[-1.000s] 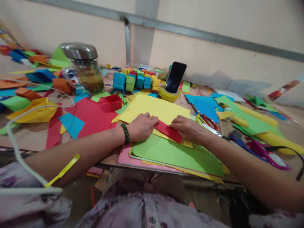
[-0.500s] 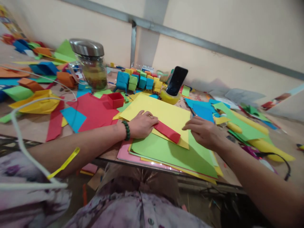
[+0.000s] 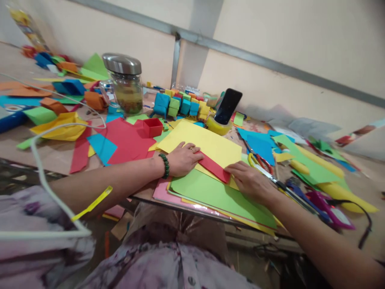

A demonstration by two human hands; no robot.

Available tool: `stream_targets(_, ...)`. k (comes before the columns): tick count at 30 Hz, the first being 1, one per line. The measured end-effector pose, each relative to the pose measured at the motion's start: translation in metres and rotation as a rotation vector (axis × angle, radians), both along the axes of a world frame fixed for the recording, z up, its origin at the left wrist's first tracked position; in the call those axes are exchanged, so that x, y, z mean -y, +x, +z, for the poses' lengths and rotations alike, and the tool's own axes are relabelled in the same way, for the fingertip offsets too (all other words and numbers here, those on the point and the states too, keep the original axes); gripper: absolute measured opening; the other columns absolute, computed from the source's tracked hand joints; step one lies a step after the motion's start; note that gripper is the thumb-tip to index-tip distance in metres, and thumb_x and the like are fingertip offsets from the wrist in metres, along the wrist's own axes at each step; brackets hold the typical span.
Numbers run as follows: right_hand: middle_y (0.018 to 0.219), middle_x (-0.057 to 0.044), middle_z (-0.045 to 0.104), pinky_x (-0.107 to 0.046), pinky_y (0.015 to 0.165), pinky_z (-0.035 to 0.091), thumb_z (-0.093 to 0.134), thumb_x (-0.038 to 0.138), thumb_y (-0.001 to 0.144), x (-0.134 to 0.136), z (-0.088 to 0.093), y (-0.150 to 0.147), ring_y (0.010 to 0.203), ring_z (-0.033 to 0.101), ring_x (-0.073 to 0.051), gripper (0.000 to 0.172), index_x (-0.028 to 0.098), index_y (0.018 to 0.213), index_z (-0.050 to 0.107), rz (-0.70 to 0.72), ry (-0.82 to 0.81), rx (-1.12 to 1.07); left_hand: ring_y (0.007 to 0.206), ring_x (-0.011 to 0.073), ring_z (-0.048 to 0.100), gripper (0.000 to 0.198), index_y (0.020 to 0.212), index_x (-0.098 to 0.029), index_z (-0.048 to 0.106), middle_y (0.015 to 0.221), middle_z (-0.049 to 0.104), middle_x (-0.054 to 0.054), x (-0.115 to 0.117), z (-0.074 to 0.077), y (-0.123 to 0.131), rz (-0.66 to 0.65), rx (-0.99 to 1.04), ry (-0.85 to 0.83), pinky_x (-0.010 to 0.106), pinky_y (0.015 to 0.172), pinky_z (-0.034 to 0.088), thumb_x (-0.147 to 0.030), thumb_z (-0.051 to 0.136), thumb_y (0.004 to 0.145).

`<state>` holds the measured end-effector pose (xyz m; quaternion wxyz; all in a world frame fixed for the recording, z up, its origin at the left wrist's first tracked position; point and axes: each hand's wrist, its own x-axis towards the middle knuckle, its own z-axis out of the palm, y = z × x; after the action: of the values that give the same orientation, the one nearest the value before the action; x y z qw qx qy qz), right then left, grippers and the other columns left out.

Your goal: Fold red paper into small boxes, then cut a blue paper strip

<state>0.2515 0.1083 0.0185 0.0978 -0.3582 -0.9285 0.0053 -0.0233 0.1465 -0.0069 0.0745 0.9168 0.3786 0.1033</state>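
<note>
A folded red paper strip (image 3: 214,167) lies on a yellow sheet (image 3: 202,143) atop a stack with a green sheet (image 3: 215,193). My left hand (image 3: 184,159), with a green bead bracelet at the wrist, presses its curled fingers on the strip's left end. My right hand (image 3: 246,179) rests flat on the stack, its fingertips touching the strip's right end.
A phone (image 3: 227,106) leans on a yellow tape roll. Coloured paper cubes (image 3: 177,105), a small red paper box (image 3: 152,127), a glass jar (image 3: 125,85), scissors (image 3: 262,164) and many paper scraps lie around. A white cable (image 3: 45,180) crosses at left.
My right hand lifted off the strip and moved right, then came back down to the strip's right end. The view has shifted slightly.
</note>
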Motion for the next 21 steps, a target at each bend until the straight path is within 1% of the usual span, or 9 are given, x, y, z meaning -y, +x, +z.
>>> stream_targets(3,0.100,-0.012,0.071,-0.038,0.082,0.054,0.045,0.007,0.086,0.011,0.008,0.011,0.093,0.063,-0.024,0.031,0.015,0.102,0.071,-0.056,0.001,0.059,0.125,0.0300,0.043,0.033,0.121,-0.024,0.059,0.137,0.053,0.010,0.001,0.000,0.000,-0.013,-0.005,0.045,0.055,0.104,0.029,-0.031,0.036,0.098)
stream_targets(5,0.098,-0.012,0.071,-0.038,0.081,0.053,0.045,0.006,0.085,0.010,0.014,0.005,0.092,0.062,-0.025,0.030,0.014,0.098,0.071,-0.091,0.015,0.106,0.123,0.0301,0.045,0.032,0.117,-0.023,0.060,0.132,0.056,0.011,0.002,0.000,0.002,-0.034,-0.016,0.096,0.055,0.103,0.030,-0.029,0.036,0.098)
stream_targets(7,0.101,-0.013,0.071,-0.038,0.083,0.051,0.045,0.004,0.084,0.002,0.019,-0.013,0.095,0.061,-0.025,0.032,0.013,0.100,0.071,-0.122,0.051,0.107,0.120,0.0304,0.046,0.031,0.116,-0.022,0.060,0.129,0.058,0.012,0.004,-0.002,0.003,-0.040,-0.033,0.135,0.055,0.101,0.031,-0.029,0.035,0.098)
stream_targets(9,0.105,-0.014,0.069,-0.037,0.087,0.049,0.045,0.005,0.086,-0.012,0.019,-0.037,0.099,0.059,-0.025,0.034,0.012,0.109,0.070,-0.091,0.030,0.111,0.121,0.0309,0.047,0.033,0.119,-0.022,0.058,0.130,0.056,0.013,0.006,-0.002,0.004,-0.028,-0.041,0.139,0.054,0.100,0.033,-0.028,0.033,0.098)
stream_targets(10,0.102,-0.014,0.068,-0.036,0.086,0.049,0.045,0.009,0.090,-0.020,0.018,-0.049,0.097,0.059,-0.025,0.033,0.013,0.112,0.069,-0.079,-0.003,0.130,0.122,0.0314,0.046,0.034,0.120,-0.022,0.057,0.132,0.055,0.013,0.007,-0.002,0.004,-0.018,-0.043,0.131,0.055,0.100,0.034,-0.029,0.033,0.099)
stream_targets(12,0.095,-0.013,0.067,-0.032,0.080,0.049,0.045,0.017,0.094,-0.036,0.013,-0.070,0.090,0.060,-0.022,0.031,0.014,0.109,0.071,-0.085,-0.057,0.152,0.125,0.0322,0.044,0.033,0.121,-0.021,0.056,0.137,0.052,0.013,0.009,-0.002,0.003,0.003,-0.045,0.103,0.057,0.101,0.034,-0.030,0.034,0.098)
stream_targets(14,0.092,-0.012,0.066,-0.030,0.080,0.048,0.046,0.015,0.093,-0.046,0.007,-0.082,0.089,0.060,-0.020,0.029,0.013,0.105,0.073,-0.082,-0.058,0.154,0.127,0.0329,0.043,0.032,0.120,-0.022,0.057,0.140,0.050,0.010,0.010,0.000,0.001,0.021,-0.045,0.064,0.059,0.103,0.032,-0.032,0.037,0.098)
stream_targets(17,0.091,-0.011,0.066,-0.030,0.082,0.047,0.047,0.008,0.087,-0.050,0.000,-0.080,0.090,0.060,-0.021,0.030,0.012,0.098,0.074,-0.066,-0.034,0.129,0.127,0.0331,0.043,0.033,0.124,-0.025,0.055,0.142,0.049,0.007,0.009,0.004,0.001,0.037,-0.034,-0.002,0.060,0.103,0.030,-0.033,0.039,0.097)
stream_targets(21,0.088,-0.012,0.067,-0.033,0.080,0.050,0.046,0.006,0.084,-0.036,-0.002,-0.052,0.087,0.061,-0.022,0.033,0.012,0.100,0.074,-0.041,-0.030,0.049,0.121,0.0308,0.047,0.035,0.125,-0.027,0.056,0.136,0.055,0.004,0.006,0.010,0.001,0.039,-0.006,-0.062,0.054,0.102,0.033,-0.035,0.042,0.094)
